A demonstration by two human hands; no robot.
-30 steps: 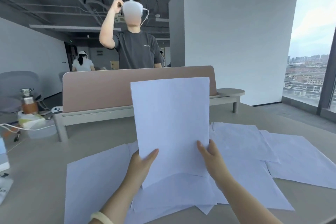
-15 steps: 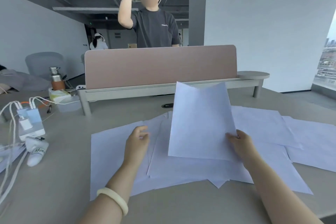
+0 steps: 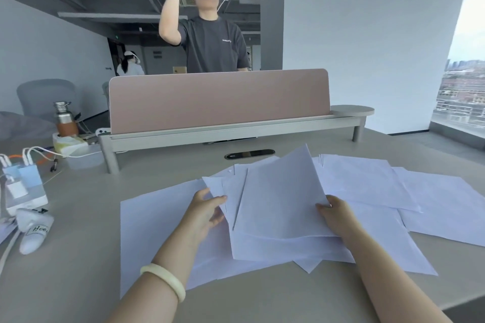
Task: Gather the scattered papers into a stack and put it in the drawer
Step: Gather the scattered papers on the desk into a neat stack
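Right hand (image 3: pixel 338 217) pinches the near corner of a white paper sheet (image 3: pixel 280 199) that is tipped up over the pile. Left hand (image 3: pixel 206 214) grips the edge of another thin white sheet (image 3: pixel 233 191) just beside it. More loose white papers (image 3: pixel 367 183) lie spread out and overlapping on the pale grey table (image 3: pixel 78 257), some under both hands. A cream bangle (image 3: pixel 164 280) sits on the left wrist.

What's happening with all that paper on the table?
A person is gathering loose papers spread over the table. The right hand holds a few lifted sheets by one corner, and the left hand pinches their other side. Most papers lie flat, not yet stacked. No drawer is in view.
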